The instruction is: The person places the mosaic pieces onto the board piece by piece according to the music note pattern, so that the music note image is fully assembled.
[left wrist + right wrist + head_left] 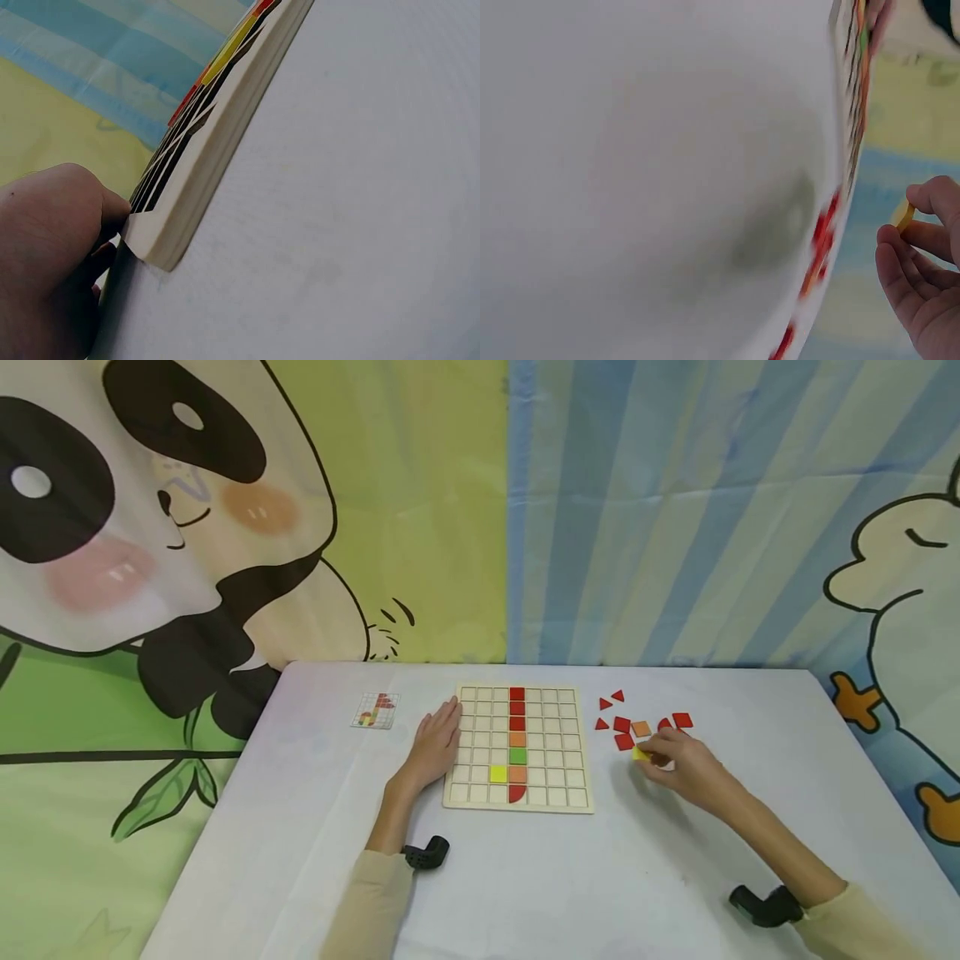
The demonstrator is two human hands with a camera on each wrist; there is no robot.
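A wooden grid board (555,718) lies on the white table. One of its columns holds red, orange and green tiles, with a yellow square (498,774) beside it. My left hand (435,745) rests along the board's left edge, fingers extended; in the left wrist view the thumb side touches the board's corner. Right of the board, my right hand (690,770) pinches a yellow tile (905,216) between thumb and fingers, above the table. Near that hand lie red squares (622,724), an orange square (641,728) and red triangles (605,703). Fingers partly hide a red piece (664,724).
A small pattern card (375,711) with a coloured grid picture lies left of the board. Behind the table's far edge hangs a printed curtain (645,527) with cartoon animals. A black wrist device (427,853) sits on the left wrist, another (765,907) on the right.
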